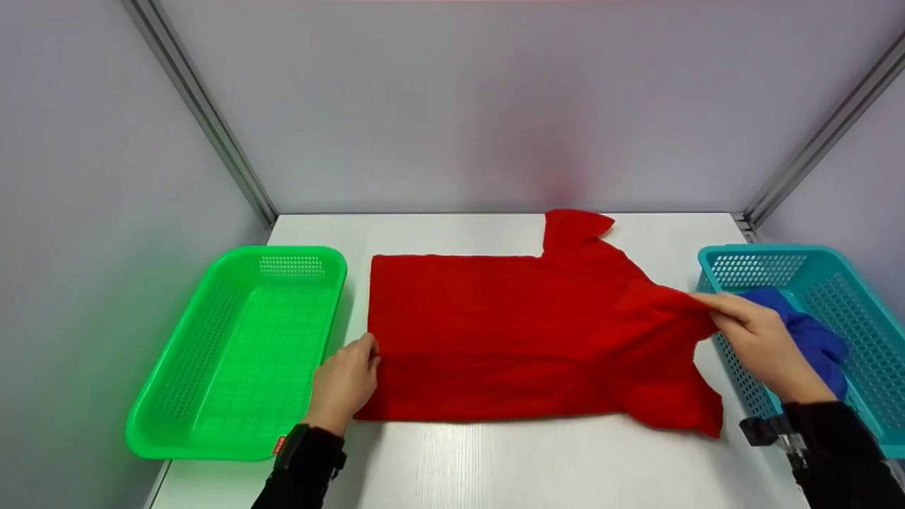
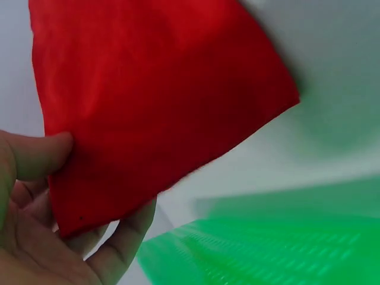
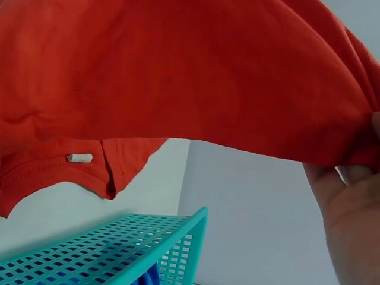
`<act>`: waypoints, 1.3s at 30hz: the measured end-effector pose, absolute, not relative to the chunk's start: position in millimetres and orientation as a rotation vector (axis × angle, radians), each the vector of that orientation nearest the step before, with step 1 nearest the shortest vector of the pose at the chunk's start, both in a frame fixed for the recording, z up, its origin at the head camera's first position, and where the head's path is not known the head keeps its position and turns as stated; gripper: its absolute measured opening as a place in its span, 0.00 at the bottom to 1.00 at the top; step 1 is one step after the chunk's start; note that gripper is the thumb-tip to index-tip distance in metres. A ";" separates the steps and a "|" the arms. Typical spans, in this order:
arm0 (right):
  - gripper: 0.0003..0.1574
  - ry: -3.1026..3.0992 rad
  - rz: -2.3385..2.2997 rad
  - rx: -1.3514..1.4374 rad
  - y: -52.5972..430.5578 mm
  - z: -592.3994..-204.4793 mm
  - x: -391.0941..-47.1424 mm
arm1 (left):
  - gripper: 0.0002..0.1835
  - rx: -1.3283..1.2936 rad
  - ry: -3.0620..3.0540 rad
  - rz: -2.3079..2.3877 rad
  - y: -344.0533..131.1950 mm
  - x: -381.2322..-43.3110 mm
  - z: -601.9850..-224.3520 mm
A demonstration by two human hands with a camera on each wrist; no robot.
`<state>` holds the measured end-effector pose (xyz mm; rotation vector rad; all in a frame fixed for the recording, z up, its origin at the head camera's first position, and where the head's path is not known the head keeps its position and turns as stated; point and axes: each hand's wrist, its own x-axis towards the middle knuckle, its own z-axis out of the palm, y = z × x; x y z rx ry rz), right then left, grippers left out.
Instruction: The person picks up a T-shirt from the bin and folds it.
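Observation:
A red T-shirt point(image 1: 488, 318) is spread sideways over the white table, its straight hem toward the left and its neck end toward the right. My left hand point(image 1: 345, 382) pinches the hem edge; in the left wrist view the thumb point(image 2: 44, 154) lies over the cloth and the other fingers are behind it. At the right end, my right hand point(image 1: 763, 346) grips a part of the shirt and draws it up into folds. The right wrist view shows this cloth raised, with the collar and a small white label point(image 3: 79, 158) below it.
A green basket point(image 1: 338, 297) stands to the left, close beside my left hand. To the right is a teal basket point(image 1: 859, 276) with blue cloth point(image 1: 813, 339) inside, partly behind my right hand. Pale panels point(image 1: 452, 106) enclose the table point(image 1: 481, 466) at the back and sides.

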<state>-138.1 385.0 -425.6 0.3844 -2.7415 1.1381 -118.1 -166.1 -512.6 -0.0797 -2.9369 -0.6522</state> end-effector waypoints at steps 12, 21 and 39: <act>0.18 -2.673 0.990 0.263 366.0 -437.2 -188.7 | 0.07 -0.065 -2.883 -0.464 -156.8 -155.4 -538.7; 0.20 -2.572 0.700 0.387 333.3 -496.1 -181.2 | 0.17 -0.256 -2.826 -0.301 -137.6 -143.0 -568.8; 0.15 -2.904 0.002 0.465 378.1 -588.9 -109.2 | 0.20 -0.428 -3.022 -0.301 -144.0 -106.2 -586.7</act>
